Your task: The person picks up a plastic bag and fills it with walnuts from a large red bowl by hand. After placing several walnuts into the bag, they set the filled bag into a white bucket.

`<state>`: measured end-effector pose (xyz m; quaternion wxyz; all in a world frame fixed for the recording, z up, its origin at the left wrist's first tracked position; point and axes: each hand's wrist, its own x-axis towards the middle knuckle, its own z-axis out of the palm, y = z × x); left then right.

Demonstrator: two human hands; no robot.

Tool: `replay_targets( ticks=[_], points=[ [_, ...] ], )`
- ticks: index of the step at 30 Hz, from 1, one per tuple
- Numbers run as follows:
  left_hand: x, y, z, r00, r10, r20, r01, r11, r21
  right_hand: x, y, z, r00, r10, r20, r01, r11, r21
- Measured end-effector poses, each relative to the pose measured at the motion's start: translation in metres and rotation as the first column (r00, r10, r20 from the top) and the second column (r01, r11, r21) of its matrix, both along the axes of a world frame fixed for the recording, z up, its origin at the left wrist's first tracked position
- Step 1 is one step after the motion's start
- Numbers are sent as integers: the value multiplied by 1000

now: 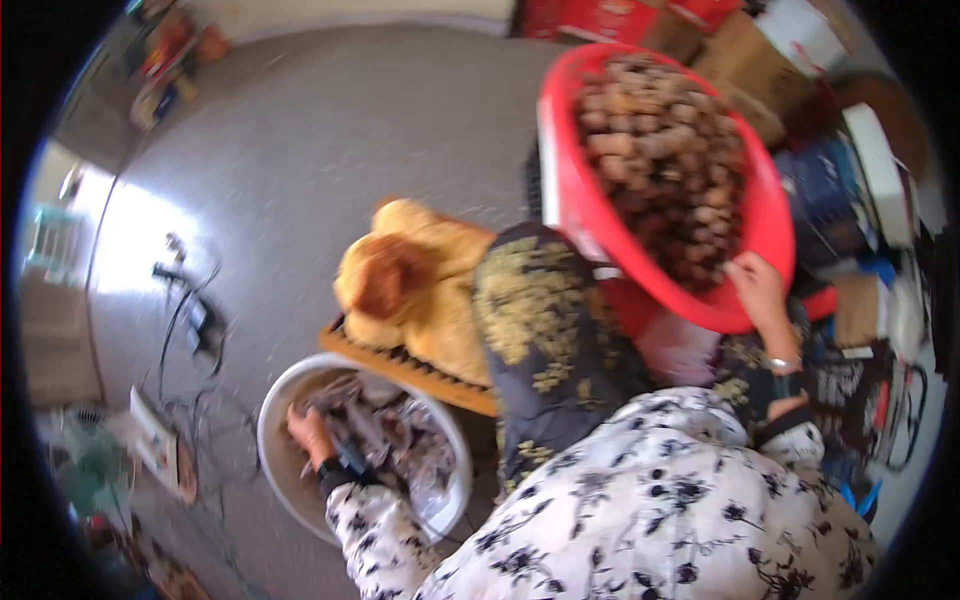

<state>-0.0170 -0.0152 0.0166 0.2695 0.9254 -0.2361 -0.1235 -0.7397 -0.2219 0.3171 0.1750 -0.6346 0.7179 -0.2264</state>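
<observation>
My left hand is inside a white tub, by its left inner wall. Crumpled clear wrappers lie in the tub, close to that hand. Its fingers are small and blurred, so their grip cannot be made out. On the other side, my right hand reaches over the rim of a large red basin. A heap of brown, roundish pieces fills much of the basin. The right fingers are drawn together at the heap's lower edge; whatever they hold is hidden.
A yellow plush toy rests on a wooden seat between tub and basin. Cables and a power strip lie on the grey floor at left. Cardboard boxes and other goods crowd the right side.
</observation>
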Motion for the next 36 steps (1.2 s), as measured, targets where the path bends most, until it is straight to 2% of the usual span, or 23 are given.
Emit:
replay_targets(
  ticks=[2, 4, 5, 6, 8, 9, 10, 13, 16, 17, 19, 20, 22, 24, 26, 27, 28, 29, 30, 31, 32, 33, 36],
  points=[
    [18, -5, -32, 997, -34, -66, 22, 985, -171, 3, 1, -1, 997, 28, -67, -35, 993, -113],
    [-15, -30, 3, 962, -43, -271, -32, 963, -267, 1, 2, 0, 998, 48, -40, -53, 988, -143],
    [-23, -43, 1, 950, -93, -298, -32, 920, -390, 0, 3, -1, 999, 41, -14, -43, 987, -157],
    [-38, -58, 13, 947, -118, -299, -13, 916, -401, 2, 3, 1, 999, 40, 17, -37, 985, -167],
    [-66, -84, 43, 919, -241, -311, 63, 871, -488, 5, 4, 6, 996, 47, 76, -32, 981, -190],
    [-80, -97, 59, 829, -353, -434, 18, 792, -610, 7, 4, 7, 995, 35, 88, -18, 981, -192],
    [-95, -108, 77, 828, -368, -424, 35, 788, -615, 8, 6, 8, 992, 43, 120, -19, 981, -195],
    [-148, -130, 131, 831, -516, -207, 237, 665, -708, 12, 7, 10, 981, 90, 170, -44, 966, -256],
    [-195, -143, 188, 799, -589, -116, 401, 668, -627, 8, 7, 5, 948, 151, 281, -71, 959, -275],
    [-203, -149, 188, 782, -609, -136, 383, 640, -666, 9, 10, 5, 946, 147, 290, -62, 957, -282],
    [-221, -154, 201, 760, -643, -93, 436, 611, -661, 18, 22, 20, 830, 173, 530, -102, 982, -161],
    [-230, -157, 208, 740, -670, -59, 477, 585, -656, 18, 29, 32, 828, 173, 534, -97, 981, -167],
    [-244, -163, 216, 730, -683, -11, 503, 548, -668, 21, 45, 59, 769, 214, 602, -411, 888, 208],
    [-263, -167, 238, 665, -745, 56, 577, 465, -671, 24, 58, 63, 741, 221, 634, -480, 835, 269],
    [-280, -174, 253, 663, -748, 44, 564, 460, -685, 23, 64, 51, 806, 293, 515, -535, 733, 420],
    [-288, -177, 261, 654, -753, 71, 583, 442, -681, 22, 66, 42, 847, 303, 436, -498, 740, 453],
    [-297, -180, 270, 645, -758, 98, 601, 423, -678, 20, 70, 28, 862, 415, 292, -496, 810, 312],
    [-307, -181, 280, 674, -738, 33, 578, 500, -645, 14, 70, -10, 869, 448, 210, -488, 847, 210],
    [-311, -185, 281, 630, -777, -20, 561, 472, -680, 10, 68, -37, 875, 468, 122, -480, 871, 103],
    [-315, -187, 283, 610, -789, -75, 559, 495, -665, 13, 64, -36, 874, 469, 123, -481, 872, 89],
    [-320, -189, 286, 587, -799, -129, 559, 515, -649, 18, 60, -36, 904, 403, 141, -427, 850, 309],
    [-328, -192, 287, 554, -831, -51, 549, 411, -728, 23, 55, -35, 932, 333, 142, -357, 780, 514],
    [-335, -196, 282, 505, -855, -117, 590, 441, -677, 21, 58, -56, 910, 342, 234, -415, 754, 510]
  ],
)
